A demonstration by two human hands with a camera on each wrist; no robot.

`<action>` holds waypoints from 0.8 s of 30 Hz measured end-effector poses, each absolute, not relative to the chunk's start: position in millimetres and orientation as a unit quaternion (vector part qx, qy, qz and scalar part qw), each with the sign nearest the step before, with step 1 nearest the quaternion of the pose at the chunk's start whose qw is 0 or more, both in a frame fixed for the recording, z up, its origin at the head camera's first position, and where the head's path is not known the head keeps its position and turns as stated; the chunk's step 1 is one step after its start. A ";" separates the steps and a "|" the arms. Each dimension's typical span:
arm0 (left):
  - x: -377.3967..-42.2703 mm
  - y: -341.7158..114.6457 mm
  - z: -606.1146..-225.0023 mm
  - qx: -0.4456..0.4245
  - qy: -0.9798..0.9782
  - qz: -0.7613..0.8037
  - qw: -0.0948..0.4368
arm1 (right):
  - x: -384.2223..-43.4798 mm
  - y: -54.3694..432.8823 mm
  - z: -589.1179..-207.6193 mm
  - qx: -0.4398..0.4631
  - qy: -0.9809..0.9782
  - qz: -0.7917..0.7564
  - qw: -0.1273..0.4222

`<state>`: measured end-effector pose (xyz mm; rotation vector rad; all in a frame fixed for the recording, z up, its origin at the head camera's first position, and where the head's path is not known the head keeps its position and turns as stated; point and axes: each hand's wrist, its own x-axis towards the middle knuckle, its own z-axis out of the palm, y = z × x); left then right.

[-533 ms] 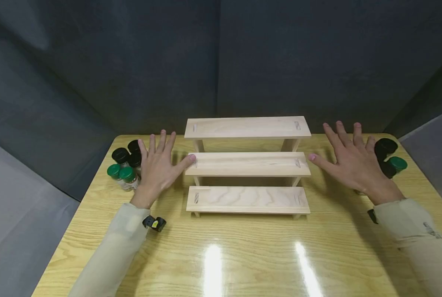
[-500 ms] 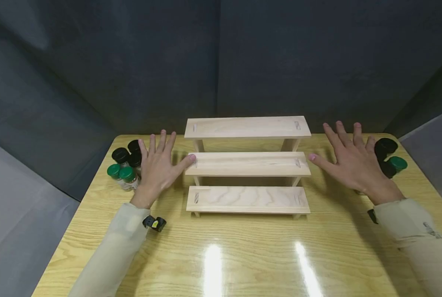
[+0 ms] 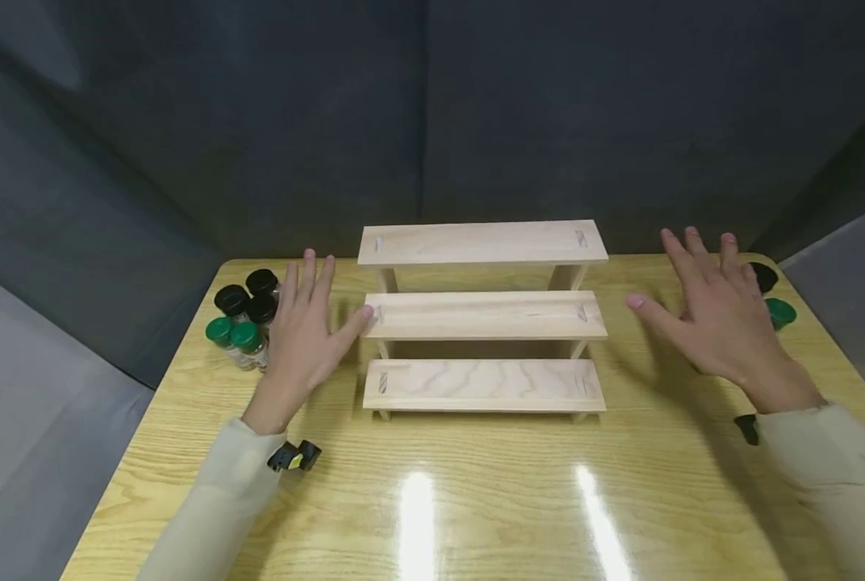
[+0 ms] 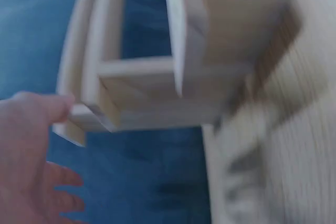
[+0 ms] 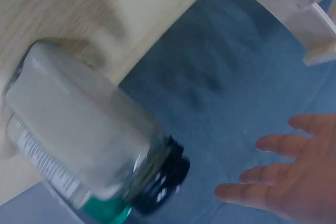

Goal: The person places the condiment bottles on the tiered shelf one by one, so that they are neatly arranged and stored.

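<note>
The dark curtain [image 3: 476, 113] fills 12 o'clock, and the table [image 3: 491, 500] spreads beneath it toward 6. On it, just up from the centre, stands the three-tier wooden rack [image 3: 483, 316]; it sits a touch higher in the head view than half a second ago, as does the table edge, so the head has probably tipped rather than the rack moved.

The right hand [image 3: 726, 323], at the rack's 3 o'clock, has changed most: it has drawn outward, leaving a wider gap between thumb and shelf ends. The left hand [image 3: 302, 343], at 9 o'clock, has shifted only slightly outward, its thumb tip beside the middle shelf's end; whether they touch I cannot tell. Both hands are wide, fingers spread, holding nothing.

Smallest are the jars, on the table rather than the shelves. The left jars [image 3: 245, 336], three black lids and two green, stand just outside the left hand. The right jars [image 3: 779, 311] sit beyond the right hand, which now covers more of them. The work, I judge, has shifted from the rack toward the jars' side, with none gripped yet.
</note>
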<state>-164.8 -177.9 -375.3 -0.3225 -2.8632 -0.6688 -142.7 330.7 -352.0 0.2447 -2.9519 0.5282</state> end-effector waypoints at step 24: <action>-88.3 -160.3 -419.7 0.085 -0.712 -0.681 -0.149 | -61.9 394.3 -384.2 -0.111 -0.934 0.304 0.155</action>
